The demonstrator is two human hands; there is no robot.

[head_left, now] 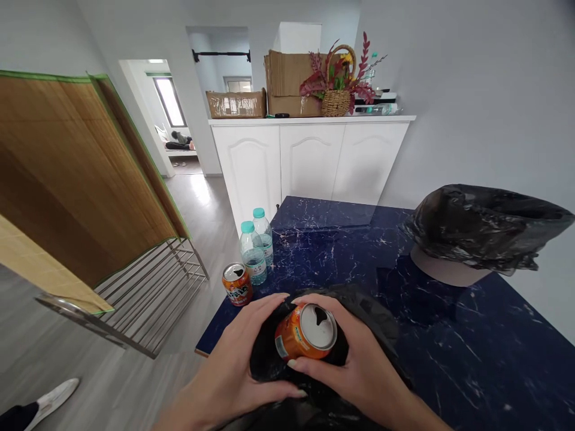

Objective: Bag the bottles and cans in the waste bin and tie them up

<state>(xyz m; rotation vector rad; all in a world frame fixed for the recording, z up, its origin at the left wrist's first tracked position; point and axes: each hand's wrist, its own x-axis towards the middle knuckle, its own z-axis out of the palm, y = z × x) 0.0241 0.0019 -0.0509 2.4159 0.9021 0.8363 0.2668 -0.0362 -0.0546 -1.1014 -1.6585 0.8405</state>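
An orange soda can (296,335), its top opened, lies tilted in my right hand (354,353), with the thumb and fingers gripping its sides. Beneath and around it is a black plastic bag (269,347). My left hand (242,353) curves round the bag's mouth on the left, fingers and thumb against the plastic. Past my left fingertips, a second orange soda can (238,286) stands upright at the table's left edge. Just behind it are two clear water bottles with teal caps, the nearer bottle (254,257) and the farther bottle (264,233).
The dark blue marbled table (332,251) spreads ahead and right. A bin (449,269) lined with a black bag (476,221) stands on its right side. White cabinets (309,155) carry cardboard boxes (287,78) and a flower basket (336,103). A metal rack (148,305) is left.
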